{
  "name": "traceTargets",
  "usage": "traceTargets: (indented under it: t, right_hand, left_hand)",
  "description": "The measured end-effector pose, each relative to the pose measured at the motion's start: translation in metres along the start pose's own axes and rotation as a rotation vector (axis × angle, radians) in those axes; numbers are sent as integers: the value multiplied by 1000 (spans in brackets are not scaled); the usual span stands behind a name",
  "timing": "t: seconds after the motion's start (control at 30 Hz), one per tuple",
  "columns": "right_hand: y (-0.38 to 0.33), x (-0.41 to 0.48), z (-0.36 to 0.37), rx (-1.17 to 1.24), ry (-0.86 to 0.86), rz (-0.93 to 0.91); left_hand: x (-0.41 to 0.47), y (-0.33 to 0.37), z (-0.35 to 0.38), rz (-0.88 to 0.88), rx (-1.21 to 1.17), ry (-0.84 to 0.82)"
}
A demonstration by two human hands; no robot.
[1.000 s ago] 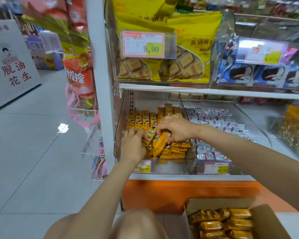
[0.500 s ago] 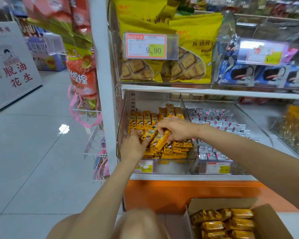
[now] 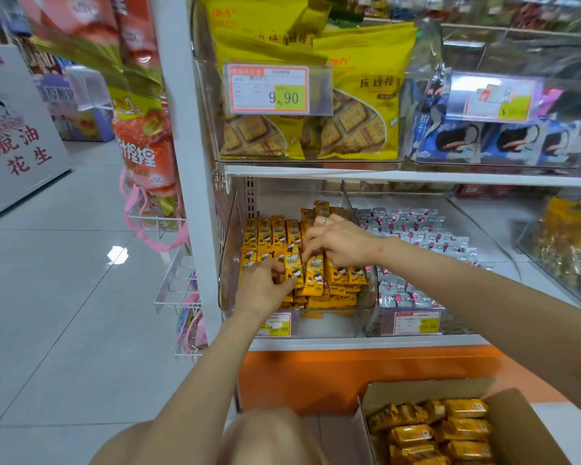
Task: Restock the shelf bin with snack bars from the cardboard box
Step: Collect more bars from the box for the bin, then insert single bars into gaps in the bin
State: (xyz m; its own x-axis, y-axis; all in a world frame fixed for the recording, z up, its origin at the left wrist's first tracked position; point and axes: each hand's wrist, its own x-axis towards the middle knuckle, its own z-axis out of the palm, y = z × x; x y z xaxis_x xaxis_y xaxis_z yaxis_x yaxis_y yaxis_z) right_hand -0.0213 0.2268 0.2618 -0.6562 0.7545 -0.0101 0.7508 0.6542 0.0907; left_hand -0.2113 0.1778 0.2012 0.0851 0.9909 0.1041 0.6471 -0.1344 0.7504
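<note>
A clear shelf bin (image 3: 230, 260) on the lower shelf holds rows of orange snack bars (image 3: 275, 229). My left hand (image 3: 262, 286) rests over the front bars, its fingers curled round one upright bar (image 3: 294, 271). My right hand (image 3: 337, 241) reaches in from the right and pinches another upright bar (image 3: 316, 275) at its top end. Both bars stand side by side in the front row. The open cardboard box (image 3: 524, 431) sits on the floor at the lower right, with several orange bars (image 3: 450, 427) in it.
A second clear bin of silver-wrapped snacks (image 3: 416, 236) stands right of the orange bars. Yellow biscuit bags (image 3: 359, 105) fill the shelf above. Price tags (image 3: 277, 325) hang on the bin fronts. Red snack bags (image 3: 145, 142) hang from the shelf end. My knee (image 3: 265, 437) is near the box.
Both hands have set tilted bars upright in the front row. My left hand moved right and forward onto a bar; my right hand stayed over the bin's middle.
</note>
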Motion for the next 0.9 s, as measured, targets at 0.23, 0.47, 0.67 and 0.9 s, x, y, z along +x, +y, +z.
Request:
traceTargets:
  t: [0.23, 0.47, 0.67, 0.9]
  right_hand:
    - [25, -3, -20, 194, 272, 257]
    - [61, 10, -3, 268, 114, 283]
    - [75, 35, 1, 256, 127, 404]
    - [76, 50, 0, 268, 9, 345]
  left_hand:
    - [-2, 10, 12, 72, -64, -137]
    - [-2, 12, 23, 135, 77, -47]
    - [0, 15, 27, 141, 124, 21]
    - [5, 18, 23, 116, 143, -49]
